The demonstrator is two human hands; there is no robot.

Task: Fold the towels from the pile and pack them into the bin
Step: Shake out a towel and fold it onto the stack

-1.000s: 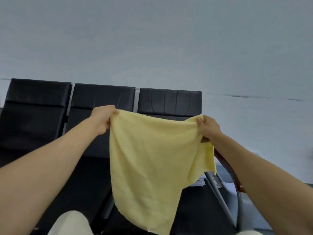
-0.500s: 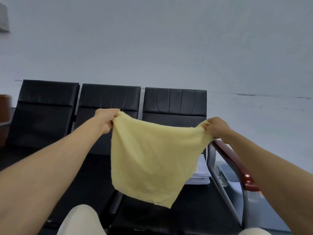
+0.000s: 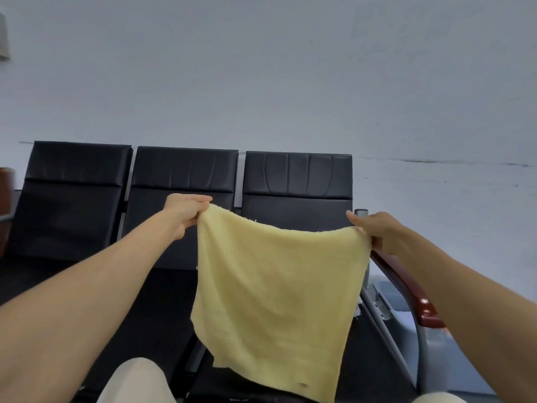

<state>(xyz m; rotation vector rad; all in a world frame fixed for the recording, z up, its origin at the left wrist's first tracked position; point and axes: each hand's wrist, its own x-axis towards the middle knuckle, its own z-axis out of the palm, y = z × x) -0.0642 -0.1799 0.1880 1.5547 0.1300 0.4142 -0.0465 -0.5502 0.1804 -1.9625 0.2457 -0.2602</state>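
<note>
I read the pale yellow square cloth towel (image 3: 276, 286) as matt, napped terry with frayed edges. At 12 o'clock from it, the black padded bench seats (image 3: 296, 175) show smooth leather-look upholstery with a low sheen. At 3 o'clock, the red-brown armrest (image 3: 421, 306) is glossy; wood or plastic, I cannot tell. Its grey tubular frame (image 3: 422, 353) looks like satin metal. The pale grey wall (image 3: 290, 68) is matt.
</note>
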